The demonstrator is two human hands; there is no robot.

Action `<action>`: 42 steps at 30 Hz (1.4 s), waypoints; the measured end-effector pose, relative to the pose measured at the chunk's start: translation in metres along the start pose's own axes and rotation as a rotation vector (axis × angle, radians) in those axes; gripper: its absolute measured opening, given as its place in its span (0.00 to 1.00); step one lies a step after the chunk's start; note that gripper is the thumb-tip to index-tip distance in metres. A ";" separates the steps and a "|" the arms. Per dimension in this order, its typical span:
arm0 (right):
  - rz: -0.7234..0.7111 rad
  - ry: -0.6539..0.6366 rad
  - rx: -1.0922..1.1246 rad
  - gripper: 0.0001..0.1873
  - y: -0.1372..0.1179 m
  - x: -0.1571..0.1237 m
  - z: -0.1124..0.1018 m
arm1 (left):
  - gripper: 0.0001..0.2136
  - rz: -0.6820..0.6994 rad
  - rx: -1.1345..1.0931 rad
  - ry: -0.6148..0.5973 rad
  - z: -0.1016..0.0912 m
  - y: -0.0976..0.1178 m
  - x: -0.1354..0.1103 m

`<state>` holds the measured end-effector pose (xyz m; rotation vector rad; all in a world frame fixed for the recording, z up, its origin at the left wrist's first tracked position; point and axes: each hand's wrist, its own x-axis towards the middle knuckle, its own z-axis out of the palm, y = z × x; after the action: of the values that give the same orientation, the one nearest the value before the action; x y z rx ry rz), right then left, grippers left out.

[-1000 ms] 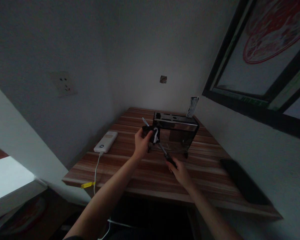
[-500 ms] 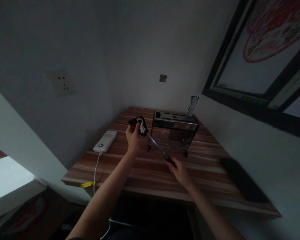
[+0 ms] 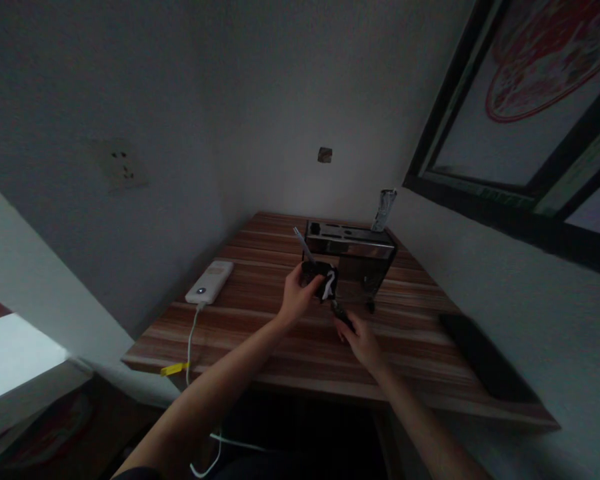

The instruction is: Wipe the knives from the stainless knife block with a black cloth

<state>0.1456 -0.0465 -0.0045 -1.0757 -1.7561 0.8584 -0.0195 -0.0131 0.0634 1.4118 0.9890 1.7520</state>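
My left hand (image 3: 299, 295) grips a black piece with a white streak (image 3: 330, 280), perhaps a folded cloth. It sits around a slim metal tool (image 3: 305, 246), whose pale tip pokes out beyond it at the upper left. The tool's dark handle (image 3: 341, 313) is in my right hand (image 3: 360, 339), fingers wrapped round it. In this dim light I cannot tell whether the tool is a knife or a rod. Just behind my hands stands a black rack with a slotted metal top (image 3: 353, 233).
A silvery packet (image 3: 384, 210) stands at the rack's right end. To the left lies a white power bank (image 3: 210, 281) with a white cable (image 3: 193, 337) and yellow tag (image 3: 174, 369) over the table edge. A dark flat object (image 3: 487, 357) lies right on the wood-grain table (image 3: 410, 380).
My left hand has moved right and down with the black and white piece, along the tool to near its handle. The tip now shows beyond it. My right hand has hardly moved.
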 end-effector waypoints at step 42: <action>-0.001 -0.034 -0.009 0.16 -0.008 0.000 -0.002 | 0.11 -0.008 -0.055 0.041 -0.008 -0.004 0.014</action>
<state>0.1453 -0.0491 0.0031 -1.0720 -1.7901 0.8742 -0.0298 -0.0004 0.0659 1.3413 0.9591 1.7951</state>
